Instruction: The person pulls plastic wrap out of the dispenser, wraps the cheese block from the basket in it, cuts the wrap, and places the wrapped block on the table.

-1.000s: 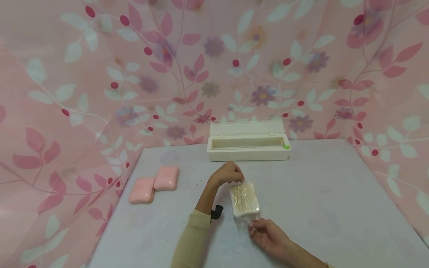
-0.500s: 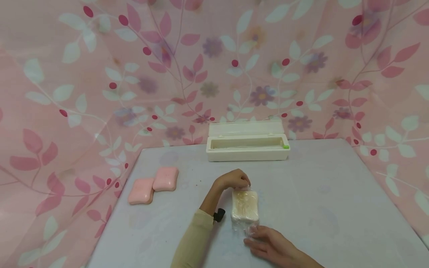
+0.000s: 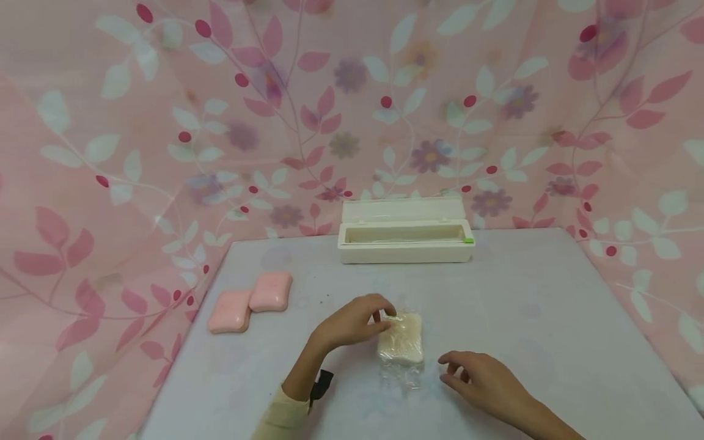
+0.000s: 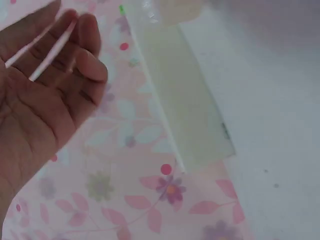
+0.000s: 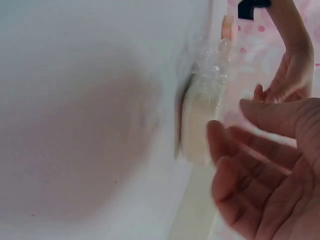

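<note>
A cream-coloured square bar that looks like soap [image 3: 406,338] lies on the table wrapped in clear plastic film [image 3: 398,374]; the film's crumpled end sticks out on the near side. My left hand [image 3: 354,321] is at the bar's upper left corner, fingers loosely bent; whether they touch the film I cannot tell. The left wrist view shows that hand [image 4: 55,75] with nothing in it. To the right of the bar, and apart from it, my right hand [image 3: 484,385] hovers with relaxed fingers and thumb, holding nothing. In the right wrist view the wrapped bar [image 5: 197,127] shows beyond the fingers.
Two pink square bars [image 3: 230,311] that look like soap lie touching at the table's left. At the back stands a long white box [image 3: 406,252], lid raised, with a small green piece [image 3: 469,241] on its edge. A pink floral cloth [image 3: 352,140] hangs behind the table.
My right hand has let go of the film's near end and moved right. My left hand has released the far end and come back to the bar's left side. The bar lies flatter.
</note>
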Demonstrator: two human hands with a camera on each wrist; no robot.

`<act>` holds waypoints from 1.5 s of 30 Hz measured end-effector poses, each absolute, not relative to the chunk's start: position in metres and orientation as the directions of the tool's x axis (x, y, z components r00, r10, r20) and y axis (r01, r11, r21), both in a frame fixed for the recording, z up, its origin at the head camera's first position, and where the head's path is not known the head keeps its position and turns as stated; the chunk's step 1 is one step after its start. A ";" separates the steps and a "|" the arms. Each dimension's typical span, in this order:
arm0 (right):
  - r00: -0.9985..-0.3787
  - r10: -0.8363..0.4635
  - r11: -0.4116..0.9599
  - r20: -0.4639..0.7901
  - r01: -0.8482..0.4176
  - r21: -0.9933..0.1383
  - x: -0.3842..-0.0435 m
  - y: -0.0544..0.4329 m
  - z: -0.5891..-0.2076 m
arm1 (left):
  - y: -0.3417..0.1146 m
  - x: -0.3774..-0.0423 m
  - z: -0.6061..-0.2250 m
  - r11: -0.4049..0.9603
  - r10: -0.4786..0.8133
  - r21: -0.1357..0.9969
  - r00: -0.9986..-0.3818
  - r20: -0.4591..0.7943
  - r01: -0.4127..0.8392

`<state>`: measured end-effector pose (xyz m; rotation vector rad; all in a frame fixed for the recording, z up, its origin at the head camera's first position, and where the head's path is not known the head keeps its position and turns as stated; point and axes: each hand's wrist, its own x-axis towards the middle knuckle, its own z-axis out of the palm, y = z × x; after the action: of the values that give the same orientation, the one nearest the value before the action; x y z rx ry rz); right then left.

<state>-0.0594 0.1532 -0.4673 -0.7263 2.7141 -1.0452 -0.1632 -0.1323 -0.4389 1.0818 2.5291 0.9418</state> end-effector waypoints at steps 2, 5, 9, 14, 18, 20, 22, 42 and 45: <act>-0.824 -0.532 0.599 0.196 -0.530 -0.600 -0.062 0.147 -0.470 | -0.136 -0.150 -0.446 0.482 0.759 0.633 -0.649 0.044 0.606; -0.686 -0.610 0.520 0.397 -0.724 -0.453 -0.063 0.136 -0.479 | -0.139 -0.130 -0.459 0.480 0.786 0.576 -0.616 0.053 0.662; -0.501 -0.696 0.426 0.515 -0.865 -0.267 -0.066 0.124 -0.490 | -0.141 -0.108 -0.474 0.515 0.783 0.484 -0.618 0.070 0.708; -0.407 -0.788 0.394 0.462 -0.910 -0.128 -0.072 0.114 -0.501 | -0.140 -0.094 -0.486 0.531 0.798 0.356 -0.595 0.094 0.769; -0.397 -0.830 0.422 0.391 -0.906 -0.025 -0.074 0.109 -0.508 | -0.134 -0.087 -0.494 0.533 0.814 0.246 -0.570 0.110 0.809; -0.413 -0.826 0.443 0.385 -0.896 -0.011 -0.073 0.107 -0.510 | -0.131 -0.085 -0.496 0.539 0.816 0.203 -0.566 0.114 0.818; -0.441 -0.812 0.468 0.382 -0.883 -0.026 -0.073 0.106 -0.511 | -0.128 -0.083 -0.497 0.550 0.813 0.162 -0.569 0.119 0.819; -0.595 -0.660 0.532 0.458 -0.801 -0.274 -0.074 0.095 -0.508 | -0.118 -0.087 -0.498 0.639 0.729 0.058 -0.628 0.273 0.767; -0.579 -0.643 0.524 0.502 -0.810 -0.263 -0.076 0.097 -0.508 | -0.120 -0.088 -0.497 0.637 0.706 0.138 -0.646 0.289 0.758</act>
<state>-0.0757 0.0971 -0.5081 -1.5053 3.0330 -0.8520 -0.0883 -0.1197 -0.4973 1.3728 3.0283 0.4185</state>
